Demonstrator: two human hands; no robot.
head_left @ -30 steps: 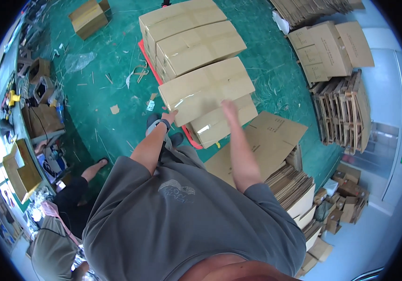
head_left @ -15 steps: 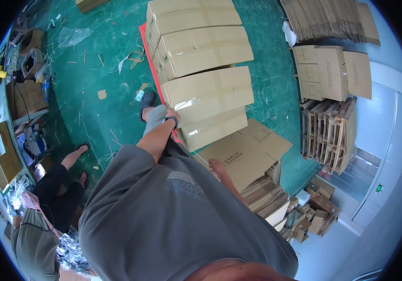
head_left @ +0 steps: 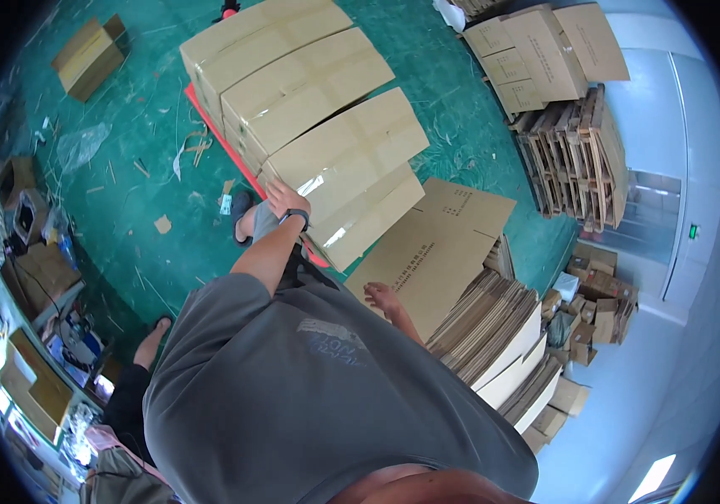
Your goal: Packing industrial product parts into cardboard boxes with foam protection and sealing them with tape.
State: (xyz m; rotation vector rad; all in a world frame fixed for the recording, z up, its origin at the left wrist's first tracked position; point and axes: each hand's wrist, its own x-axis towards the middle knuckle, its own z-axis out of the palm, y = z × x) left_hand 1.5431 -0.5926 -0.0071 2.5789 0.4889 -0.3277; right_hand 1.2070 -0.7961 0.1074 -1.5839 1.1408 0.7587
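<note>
My left hand (head_left: 286,199), with a dark band on its wrist, lies open with fingers spread against the end of a taped brown carton (head_left: 351,160). That carton stands in a row with several others on a red pallet truck (head_left: 224,139). Over on the right, my right hand (head_left: 383,296) is at a flat printed cardboard sheet (head_left: 435,244). Its fingers look loosely bent and apart, not wrapped round the sheet. Beneath the sheet is a stack of flattened cartons (head_left: 486,323), partly hidden by my shirt.
Wooden pallets (head_left: 574,160) lean at the right, beside more cartons (head_left: 536,59). Small boxes (head_left: 599,290) are heaped by the wall. An open carton (head_left: 89,59) and scraps lie on the green floor (head_left: 146,227). Another person's leg (head_left: 151,343) shows near the cluttered workbench (head_left: 41,370).
The view has swung, so the cartons sit further left in the picture. My left hand has spread its fingers on the carton's end. My right hand remains near the sheet.
</note>
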